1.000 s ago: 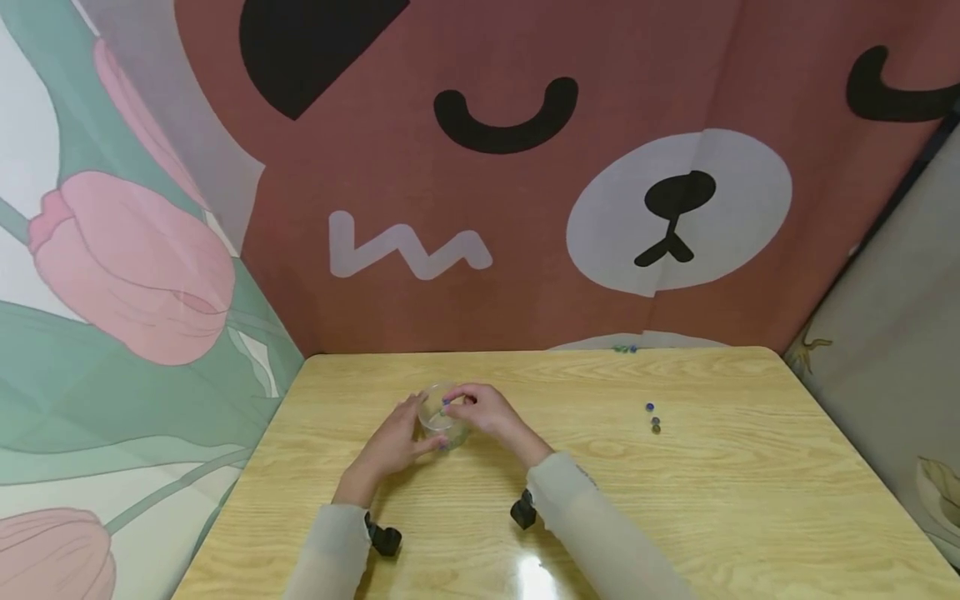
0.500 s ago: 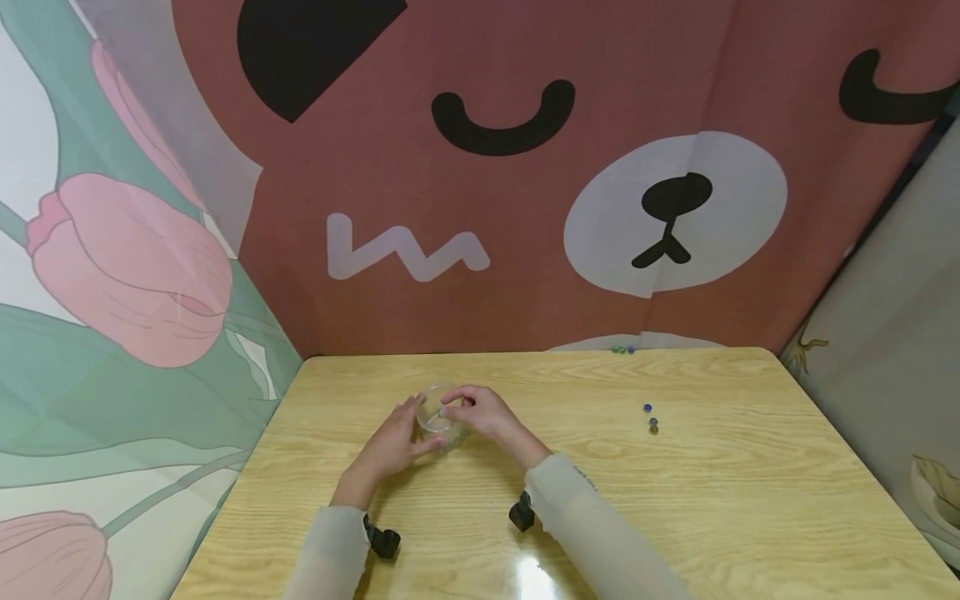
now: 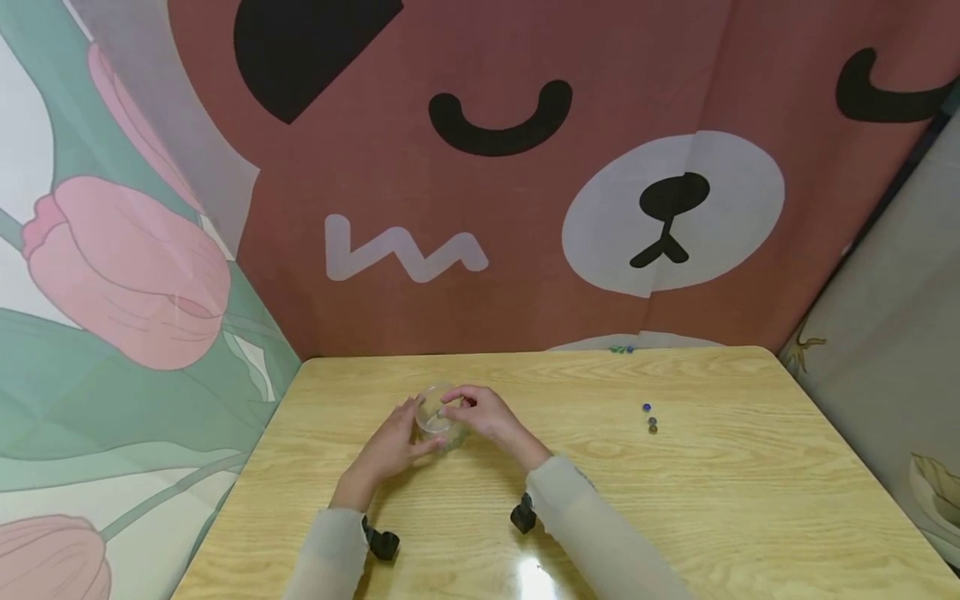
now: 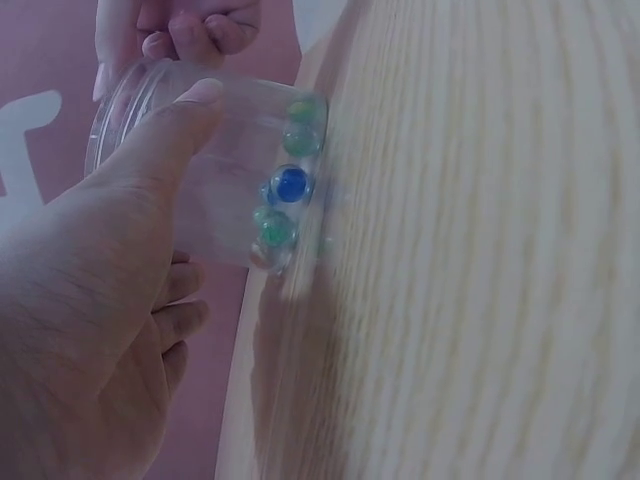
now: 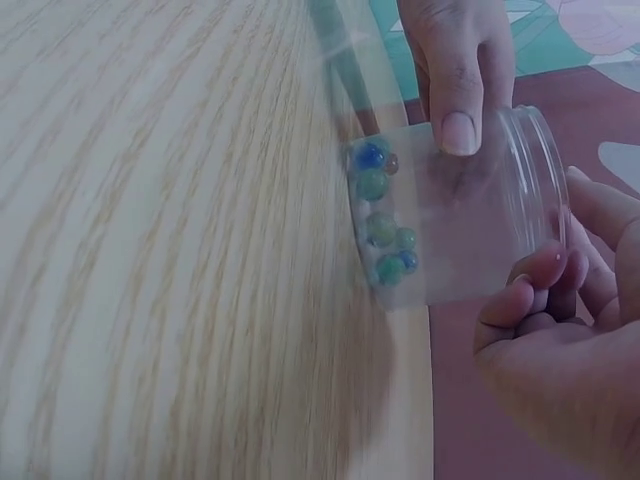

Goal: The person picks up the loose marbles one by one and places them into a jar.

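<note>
A clear plastic jar (image 3: 433, 417) with a ridged rim stands on the table. Green and blue glass marbles (image 4: 290, 184) lie along its bottom, with a small brownish one (image 5: 391, 163) among them. My left hand (image 3: 392, 440) grips the jar from the left, its thumb across the near wall in the left wrist view. Over the mouth is my right hand (image 3: 486, 412), fingers curled, thumb and forefinger close together at the rim. A small greenish marble (image 3: 440, 413) shows at those fingertips in the head view; the fingers mostly hide it in the wrist views.
Off to the right on the wooden table (image 3: 720, 492) lie a blue marble (image 3: 647, 407) and two darker marbles (image 3: 652, 425). Several green and blue marbles (image 3: 621, 349) sit at the back edge, against the bear-print cloth (image 3: 517, 308). Printed cloths also hang at both sides.
The blue marble between my right fingertips a second ago no longer shows there; a greenish one shows at the fingertips now. My left hand and the jar have stayed in place.
</note>
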A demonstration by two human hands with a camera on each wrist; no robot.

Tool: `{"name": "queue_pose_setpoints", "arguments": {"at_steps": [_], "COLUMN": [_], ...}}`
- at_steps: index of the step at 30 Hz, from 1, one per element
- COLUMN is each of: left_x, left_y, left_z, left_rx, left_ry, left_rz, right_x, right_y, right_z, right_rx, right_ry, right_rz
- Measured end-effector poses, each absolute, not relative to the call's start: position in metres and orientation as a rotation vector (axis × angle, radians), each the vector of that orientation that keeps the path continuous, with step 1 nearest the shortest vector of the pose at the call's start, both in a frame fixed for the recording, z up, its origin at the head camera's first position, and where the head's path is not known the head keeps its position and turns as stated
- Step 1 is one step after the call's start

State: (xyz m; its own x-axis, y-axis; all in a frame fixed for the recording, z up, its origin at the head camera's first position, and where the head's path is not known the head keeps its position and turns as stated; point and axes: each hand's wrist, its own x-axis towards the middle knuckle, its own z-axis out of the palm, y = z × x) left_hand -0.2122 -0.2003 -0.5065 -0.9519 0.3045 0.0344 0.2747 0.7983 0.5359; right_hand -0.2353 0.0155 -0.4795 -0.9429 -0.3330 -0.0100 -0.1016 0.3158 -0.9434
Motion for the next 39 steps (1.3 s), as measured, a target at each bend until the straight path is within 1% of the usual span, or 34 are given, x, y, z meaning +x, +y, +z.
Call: {"name": "queue_pose_setpoints", "arguments": {"at_steps": [8, 14, 29, 39], "left_x": [-0.213, -0.213, -0.213, -0.213], "left_y": [-0.202, -0.203, -0.205, -0.206], "left_z": [-0.507, -0.507, -0.507, -0.507], "left_rx": [0.465, 0.441, 0.473, 0.458], "left_ry": [2.916, 2.908, 2.904, 2.909], "left_rz": [0.891, 0.897, 0.894, 0.868], "right_x": [-0.233, -0.231, -0.223, -0.213], "right_y": [0.039, 0.065, 0.109, 0.151], "right_z": [-0.475, -0.471, -0.465, -0.466], "right_rx": [-0.404, -0.347, -0.324, -0.318], "right_ry": [2.393, 2.367, 2.430, 2.502], "right_rz": [-1.746, -1.785, -1.735, -1.621]}}
